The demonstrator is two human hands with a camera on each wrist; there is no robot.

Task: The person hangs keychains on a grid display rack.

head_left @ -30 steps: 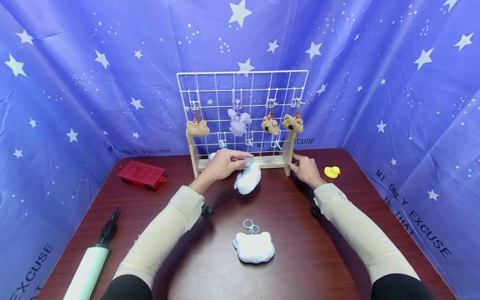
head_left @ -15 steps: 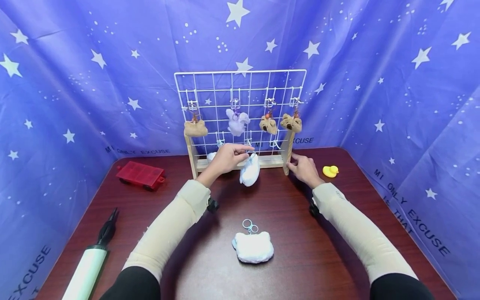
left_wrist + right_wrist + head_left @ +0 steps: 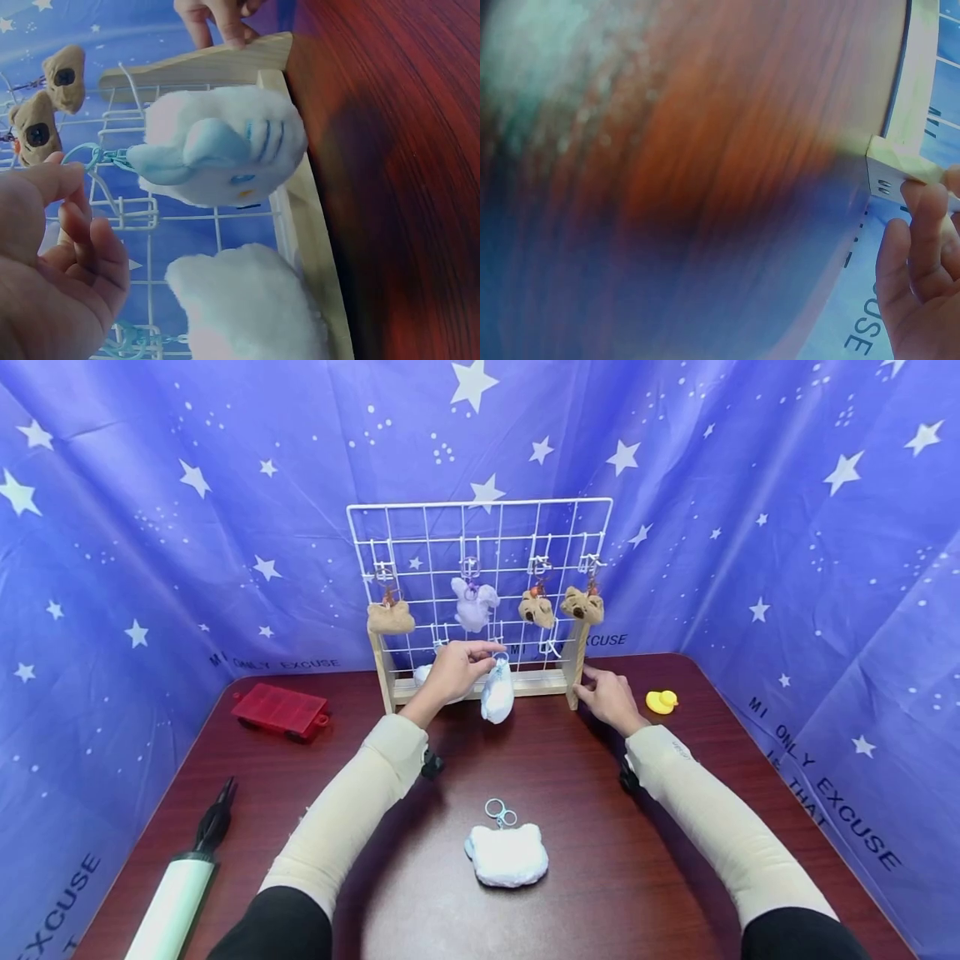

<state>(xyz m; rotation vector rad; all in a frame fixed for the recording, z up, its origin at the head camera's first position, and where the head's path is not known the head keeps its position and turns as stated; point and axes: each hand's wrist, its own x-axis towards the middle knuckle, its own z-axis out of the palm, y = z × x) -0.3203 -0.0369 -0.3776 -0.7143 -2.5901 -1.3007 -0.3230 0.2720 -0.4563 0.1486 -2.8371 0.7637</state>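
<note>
My left hand (image 3: 456, 670) pinches the light-blue ring (image 3: 81, 154) of a white plush keychain (image 3: 232, 150) with a blue bow between thumb and index finger. The plush hangs in front of a white wire grid rack (image 3: 480, 503), near its lower hooks. In the left wrist view, a second white plush (image 3: 244, 307) hangs beside it on the grid. My right hand (image 3: 609, 697) grips the rack's right wooden post (image 3: 576, 664), thumb in front. On the table in front lies another white plush keychain (image 3: 510, 856) with a blue ring.
Brown plush keychains (image 3: 392, 617) and a lilac one (image 3: 474, 606) hang on the upper hooks. A red plastic box (image 3: 283, 710) and a pump (image 3: 176, 893) lie at the left. A yellow toy duck (image 3: 661, 702) sits at the right. Starry curtains surround the table.
My left hand has moved forward and slightly up toward the lower hooks, carrying the white plush keychain, which now hangs straighter. My right hand stays on the post.
</note>
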